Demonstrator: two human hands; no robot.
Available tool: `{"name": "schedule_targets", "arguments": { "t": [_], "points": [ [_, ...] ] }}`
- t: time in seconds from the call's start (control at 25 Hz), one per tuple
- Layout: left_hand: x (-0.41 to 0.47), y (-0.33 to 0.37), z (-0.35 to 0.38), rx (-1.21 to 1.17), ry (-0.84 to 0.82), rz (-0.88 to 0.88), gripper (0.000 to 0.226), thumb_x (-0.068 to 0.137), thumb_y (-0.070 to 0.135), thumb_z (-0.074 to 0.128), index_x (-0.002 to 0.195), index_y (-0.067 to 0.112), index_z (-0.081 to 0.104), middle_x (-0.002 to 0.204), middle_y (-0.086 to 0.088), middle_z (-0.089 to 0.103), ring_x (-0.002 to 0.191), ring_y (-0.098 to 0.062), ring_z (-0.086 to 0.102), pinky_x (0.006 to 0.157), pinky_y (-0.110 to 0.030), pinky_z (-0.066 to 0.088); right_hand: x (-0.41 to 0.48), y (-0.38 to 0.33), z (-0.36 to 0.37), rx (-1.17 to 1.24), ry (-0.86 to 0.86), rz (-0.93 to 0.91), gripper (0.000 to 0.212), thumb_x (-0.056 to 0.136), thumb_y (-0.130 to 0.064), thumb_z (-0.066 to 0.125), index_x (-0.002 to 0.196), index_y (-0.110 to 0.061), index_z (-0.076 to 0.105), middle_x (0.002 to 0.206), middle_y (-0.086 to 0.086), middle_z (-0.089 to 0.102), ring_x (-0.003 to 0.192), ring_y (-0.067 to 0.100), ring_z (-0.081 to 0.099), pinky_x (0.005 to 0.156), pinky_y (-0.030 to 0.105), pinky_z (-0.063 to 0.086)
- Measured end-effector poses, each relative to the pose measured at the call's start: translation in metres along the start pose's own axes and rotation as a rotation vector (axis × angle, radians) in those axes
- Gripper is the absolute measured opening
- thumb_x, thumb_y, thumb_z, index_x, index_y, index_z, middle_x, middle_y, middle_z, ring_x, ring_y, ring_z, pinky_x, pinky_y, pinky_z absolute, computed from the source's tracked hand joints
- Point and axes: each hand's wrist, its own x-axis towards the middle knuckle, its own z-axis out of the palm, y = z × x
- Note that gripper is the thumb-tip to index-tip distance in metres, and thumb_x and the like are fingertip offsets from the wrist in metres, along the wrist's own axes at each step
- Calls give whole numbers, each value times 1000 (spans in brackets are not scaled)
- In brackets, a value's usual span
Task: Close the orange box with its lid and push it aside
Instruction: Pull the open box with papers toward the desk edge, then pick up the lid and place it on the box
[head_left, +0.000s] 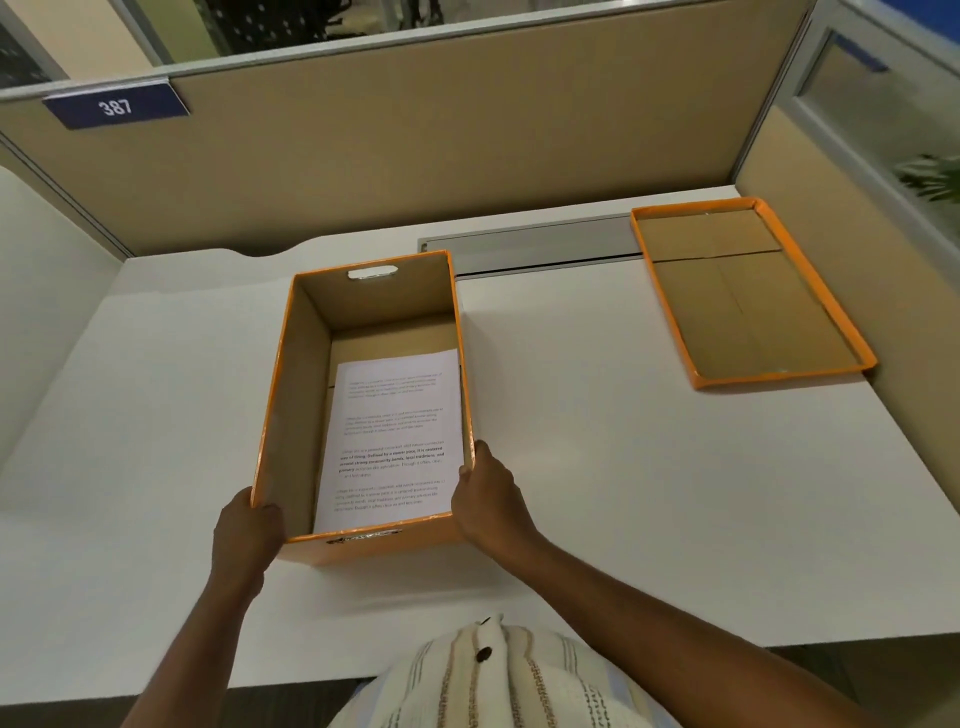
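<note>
- Orange box (291, 415) sits open on the white desk (597, 467), roughly centre, long side running away from the person.
- Inside: printed sheet of paper (395, 441) lying flat on the box floor, toward the near-right side; bare cardboard shows beyond it.
- Handle cut-out in the far end wall; another at the near end wall.
- Left hand (247, 540) wrapped round the box's near-left corner, fingers curled on the outer wall, thumb at the rim.
- Right hand (488, 499) gripping the near-right corner the same way, thumb up at the rim edge.
- Lid (748, 296) lies upside down, well apart from the box, at the desk's far-right, next to the partition (467, 156); brown inside faces up, orange rim round it.
- Blue tag w/ "387" (115, 106) on the partition's top-left.
- Striped shirt (498, 680) at bottom of view.
</note>
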Motion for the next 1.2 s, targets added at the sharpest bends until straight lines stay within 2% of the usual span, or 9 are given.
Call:
{"name": "schedule_targets", "arguments": {
  "t": [0.12,0.2,0.28,0.4,0.6,0.76,0.92,1.08,1.2],
  "points": [
    [-8,10,2,188,150,83,28,88,12,55,107,-8,54,106,-33,62,86,-42,57,77,-47,47,6,2,-7,29,-78,20,44,95,-48,36,121,-15,47,119,7,61,106,26,61,83,36,52],
    [-21,33,6,220,356,359,46,87,19,63,122,-9,51,122,-33,57,114,-46,52,99,-53,40,15,8,-17,35,-84,84,71,87,-67,28,127,-13,48,127,8,60,114,28,58,86,34,46],
    [-41,68,15,147,424,630,42,89,27,60,118,-3,56,124,-27,59,120,-42,51,104,-48,39,30,20,-32,26,-11,140,81,86,-71,24,137,-10,41,138,10,53,125,29,51,95,37,41],
    [-70,127,52,98,255,881,25,92,23,59,110,5,64,127,-17,60,127,-33,50,105,-23,35,60,49,-65,10,166,184,70,92,-60,31,135,-6,43,137,15,53,126,31,50,102,39,40],
    [-93,209,148,5,-154,1019,25,95,21,54,108,6,70,115,-11,69,112,-25,60,95,-35,45,100,96,-124,-20,423,235,54,96,-44,40,128,-1,48,129,19,57,120,34,52,99,43,44],
    [-92,254,239,221,-601,814,43,96,44,46,114,9,64,115,-6,68,108,-21,60,86,-29,44,134,121,-177,-66,601,247,48,93,-33,51,126,1,51,126,20,59,118,36,53,96,43,46],
    [-81,281,312,160,-832,451,43,94,41,51,79,1,54,85,-13,50,90,-31,56,76,-33,41,169,147,-248,-177,771,284,43,87,-24,59,114,8,52,119,27,56,113,43,50,91,46,44],
    [-83,281,352,191,-953,314,58,91,47,53,132,6,49,125,-15,60,109,-31,60,98,-43,49,191,192,-321,-297,875,436,53,85,-26,61,122,9,47,134,27,45,125,43,41,103,51,37],
    [-89,279,366,162,-1042,225,71,90,49,54,144,7,34,111,-7,56,93,-23,58,91,-38,52,199,223,-353,-314,882,558,58,84,-27,62,128,7,42,141,25,40,130,42,36,108,53,32]
  ]
}}
